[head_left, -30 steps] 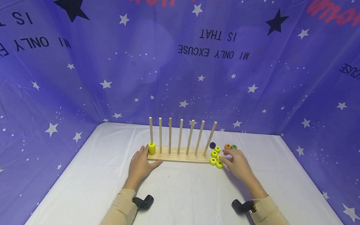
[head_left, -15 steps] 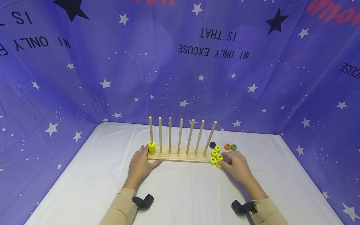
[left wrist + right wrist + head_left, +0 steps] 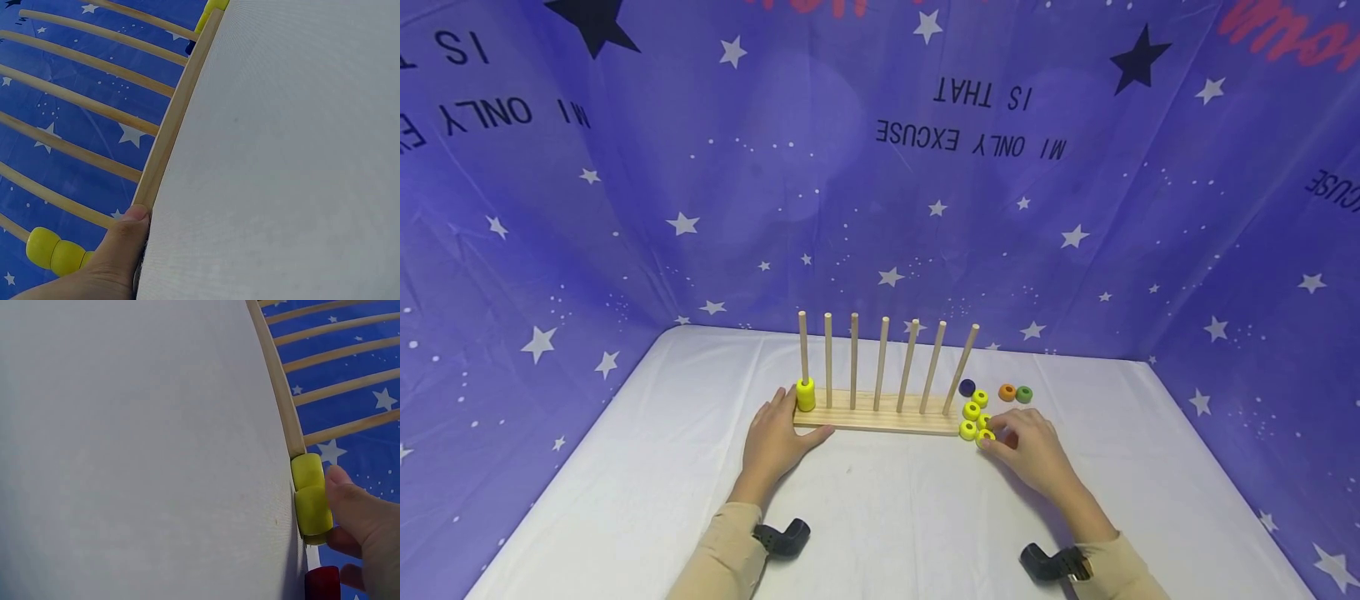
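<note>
A wooden peg board (image 3: 887, 421) with several upright pegs stands on the table. My left hand (image 3: 775, 437) grips its left end, with the thumb along the front edge and the other fingers around the side. Yellow beads (image 3: 806, 395) are stacked on the leftmost peg. Beyond the board's right end lies a cluster of loose yellow beads (image 3: 972, 410). There my right hand (image 3: 1030, 446) pinches the front yellow bead (image 3: 314, 511) between thumb and index finger. A red bead (image 3: 323, 582) sits beneath the right hand in the right wrist view, hidden from the head view.
A dark blue bead (image 3: 967, 387) lies behind the yellow cluster. An orange bead (image 3: 1007, 392) and a green bead (image 3: 1024, 394) sit farther right. White cloth covers the table (image 3: 880, 517); a purple starred curtain (image 3: 880, 167) surrounds its back and sides.
My right hand has shifted slightly toward me, from the middle of the yellow cluster to its front bead, where thumb and index finger have closed in. The left hand and board stay put.
</note>
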### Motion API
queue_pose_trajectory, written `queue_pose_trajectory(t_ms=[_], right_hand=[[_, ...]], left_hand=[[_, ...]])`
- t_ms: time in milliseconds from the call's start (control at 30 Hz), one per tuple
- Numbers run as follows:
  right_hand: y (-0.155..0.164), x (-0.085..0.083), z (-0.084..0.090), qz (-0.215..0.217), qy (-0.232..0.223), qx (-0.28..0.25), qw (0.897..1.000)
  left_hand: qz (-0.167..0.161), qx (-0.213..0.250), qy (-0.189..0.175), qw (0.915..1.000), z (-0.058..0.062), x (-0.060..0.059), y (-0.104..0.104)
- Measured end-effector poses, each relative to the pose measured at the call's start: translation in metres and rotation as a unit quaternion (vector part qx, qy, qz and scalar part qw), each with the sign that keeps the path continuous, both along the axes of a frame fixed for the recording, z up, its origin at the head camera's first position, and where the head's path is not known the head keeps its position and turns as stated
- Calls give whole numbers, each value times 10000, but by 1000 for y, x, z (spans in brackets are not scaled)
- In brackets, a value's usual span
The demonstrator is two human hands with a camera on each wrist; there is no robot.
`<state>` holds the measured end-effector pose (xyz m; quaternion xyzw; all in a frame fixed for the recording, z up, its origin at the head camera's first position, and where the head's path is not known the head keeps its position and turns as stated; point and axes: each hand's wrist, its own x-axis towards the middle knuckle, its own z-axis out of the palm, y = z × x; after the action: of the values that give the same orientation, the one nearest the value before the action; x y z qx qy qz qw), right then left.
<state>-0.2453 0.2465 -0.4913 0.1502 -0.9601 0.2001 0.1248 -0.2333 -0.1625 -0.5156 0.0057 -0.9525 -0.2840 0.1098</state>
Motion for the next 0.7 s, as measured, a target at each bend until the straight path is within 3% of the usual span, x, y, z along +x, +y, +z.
queue_pose_trajectory(t_ms=[300, 700], right_hand=[[-2, 2, -2, 50, 97, 83, 9999], [-2, 2, -4, 44, -171, 209, 9996]], left_hand=[[6, 4, -36, 10000, 0, -1, 0], [30, 51, -56, 10000, -1, 0, 0]])
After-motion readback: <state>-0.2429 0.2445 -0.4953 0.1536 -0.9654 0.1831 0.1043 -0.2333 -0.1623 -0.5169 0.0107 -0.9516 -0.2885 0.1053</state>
